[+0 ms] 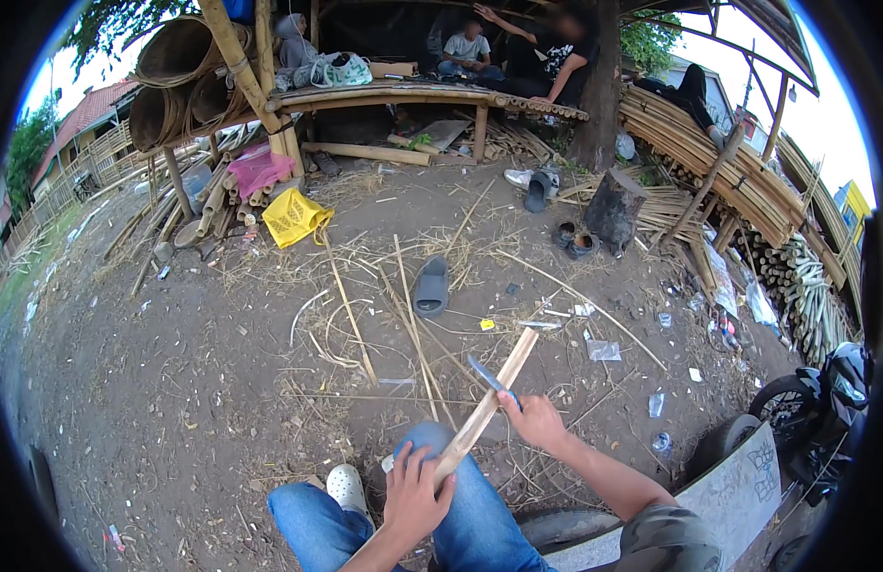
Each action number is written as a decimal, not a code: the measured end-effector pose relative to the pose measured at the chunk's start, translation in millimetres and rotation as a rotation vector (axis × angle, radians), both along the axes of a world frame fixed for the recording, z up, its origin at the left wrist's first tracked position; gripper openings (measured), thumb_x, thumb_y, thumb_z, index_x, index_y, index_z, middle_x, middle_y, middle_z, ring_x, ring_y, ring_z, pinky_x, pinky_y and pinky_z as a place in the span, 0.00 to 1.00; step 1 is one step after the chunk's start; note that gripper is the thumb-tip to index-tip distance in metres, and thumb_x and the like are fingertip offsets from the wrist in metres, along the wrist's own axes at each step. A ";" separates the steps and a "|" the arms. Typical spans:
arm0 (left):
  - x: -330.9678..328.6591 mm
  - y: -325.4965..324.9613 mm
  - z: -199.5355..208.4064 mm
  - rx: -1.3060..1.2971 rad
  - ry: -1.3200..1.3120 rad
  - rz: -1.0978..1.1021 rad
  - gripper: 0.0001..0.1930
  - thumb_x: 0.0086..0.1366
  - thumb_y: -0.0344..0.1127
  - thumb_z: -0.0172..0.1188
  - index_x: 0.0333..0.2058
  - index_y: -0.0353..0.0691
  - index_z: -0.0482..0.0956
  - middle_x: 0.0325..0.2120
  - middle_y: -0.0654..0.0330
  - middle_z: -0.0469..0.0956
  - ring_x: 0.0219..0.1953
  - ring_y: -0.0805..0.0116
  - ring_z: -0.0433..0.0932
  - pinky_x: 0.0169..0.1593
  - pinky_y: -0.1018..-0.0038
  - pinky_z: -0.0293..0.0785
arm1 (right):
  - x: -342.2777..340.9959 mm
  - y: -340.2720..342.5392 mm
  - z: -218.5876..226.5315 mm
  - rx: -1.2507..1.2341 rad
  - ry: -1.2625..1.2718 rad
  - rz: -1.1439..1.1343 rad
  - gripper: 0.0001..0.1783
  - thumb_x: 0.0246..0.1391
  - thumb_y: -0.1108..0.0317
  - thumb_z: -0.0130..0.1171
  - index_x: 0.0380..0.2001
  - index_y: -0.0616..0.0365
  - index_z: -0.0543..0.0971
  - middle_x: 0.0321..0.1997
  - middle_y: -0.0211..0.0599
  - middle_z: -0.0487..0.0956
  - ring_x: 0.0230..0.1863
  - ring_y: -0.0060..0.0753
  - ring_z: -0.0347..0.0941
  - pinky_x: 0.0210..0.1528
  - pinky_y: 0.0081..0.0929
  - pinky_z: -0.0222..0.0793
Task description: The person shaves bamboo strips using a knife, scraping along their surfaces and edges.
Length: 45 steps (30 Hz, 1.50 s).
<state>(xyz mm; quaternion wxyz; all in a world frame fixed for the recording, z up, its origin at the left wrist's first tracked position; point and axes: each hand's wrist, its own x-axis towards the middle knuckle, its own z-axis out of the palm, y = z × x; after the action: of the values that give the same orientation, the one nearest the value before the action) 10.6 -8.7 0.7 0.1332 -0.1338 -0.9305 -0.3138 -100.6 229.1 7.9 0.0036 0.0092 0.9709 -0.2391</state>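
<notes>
A pale split bamboo slat (487, 410) slants up and away from my lap, over my jeans-covered knee. Its near end is in my left hand (415, 496), fingers closed over it. My right hand (537, 421) grips a knife (485, 373) by its handle. The grey blade points up and left, lying across the slat around its middle; whether the edge bites into the wood cannot be made out. A thin sliver (540, 325) shows by the slat's far end.
Bamboo strips (410, 315) and shavings litter the dirt around a grey slide sandal (431, 286). A yellow bag (295, 217) lies farther left. People sit on a bamboo platform (384, 93) at the back. Bamboo stacks (718, 162), a tree stump (615, 212) and a motorbike (813, 410) stand right.
</notes>
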 end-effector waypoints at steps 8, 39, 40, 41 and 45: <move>0.1 -0.2 5.8 -0.012 -0.009 0.002 0.19 0.58 0.39 0.64 0.44 0.35 0.74 0.53 0.53 0.67 0.62 0.45 0.61 0.61 0.53 0.61 | -9.5 1.9 18.4 -0.051 0.004 0.053 0.35 0.61 0.38 0.45 0.22 0.62 0.81 0.19 0.61 0.76 0.28 0.65 0.76 0.34 0.51 0.73; 0.1 -1.5 7.5 0.013 -0.026 -0.012 0.18 0.58 0.39 0.64 0.44 0.36 0.75 0.53 0.53 0.68 0.62 0.45 0.61 0.60 0.52 0.61 | -31.9 20.4 39.8 -0.042 -0.145 -0.047 0.43 0.61 0.32 0.38 0.24 0.66 0.81 0.21 0.62 0.77 0.31 0.65 0.77 0.37 0.52 0.72; -1.6 -1.1 6.8 0.015 -0.014 -0.017 0.18 0.58 0.39 0.64 0.44 0.36 0.75 0.53 0.53 0.68 0.62 0.45 0.61 0.60 0.52 0.61 | -39.7 26.0 33.4 -0.040 -0.132 -0.052 0.43 0.61 0.32 0.38 0.24 0.66 0.81 0.21 0.62 0.77 0.31 0.65 0.77 0.37 0.52 0.72; -2.1 0.3 4.3 0.017 -0.004 -0.019 0.18 0.58 0.38 0.64 0.44 0.36 0.75 0.53 0.53 0.68 0.62 0.45 0.61 0.60 0.52 0.61 | -46.5 30.5 28.2 -0.060 -0.077 -0.071 0.44 0.61 0.32 0.38 0.22 0.68 0.80 0.21 0.63 0.77 0.31 0.65 0.77 0.38 0.51 0.72; 1.4 -2.0 2.1 -0.020 -0.027 0.002 0.18 0.57 0.38 0.64 0.44 0.35 0.75 0.52 0.53 0.68 0.62 0.45 0.61 0.60 0.52 0.62 | 35.1 -12.4 -0.6 -0.124 -0.104 0.175 0.40 0.62 0.36 0.41 0.25 0.68 0.81 0.22 0.63 0.77 0.33 0.66 0.77 0.40 0.50 0.73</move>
<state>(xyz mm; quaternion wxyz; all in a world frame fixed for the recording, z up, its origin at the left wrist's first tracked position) 12.0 -10.6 2.8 0.1196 -0.1301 -0.9355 -0.3059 -65.4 216.6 7.4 0.0751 -0.0633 0.9499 -0.2966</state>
